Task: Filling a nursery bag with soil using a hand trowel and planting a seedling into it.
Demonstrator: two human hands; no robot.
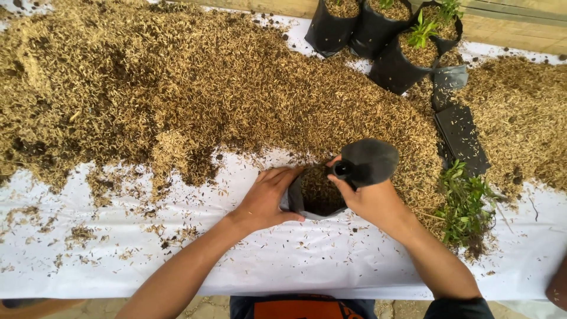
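My left hand [267,198] grips the left rim of a small black planting bag [297,201] that stands on the white sheet and is partly filled with husk mix. My right hand [369,198] holds a black funnel-shaped scoop [367,161] over the bag's right rim, its wide end pointing away from me. The bag's mouth is held open between both hands, just in front of the big heap of brown rice husk and soil [195,88].
Several filled black bags, some with green seedlings [422,32], stand at the back right. A stack of flat empty black bags [462,139] lies right of the heap. Loose green seedlings [466,204] lie by my right forearm. The white sheet [295,260] covers the table.
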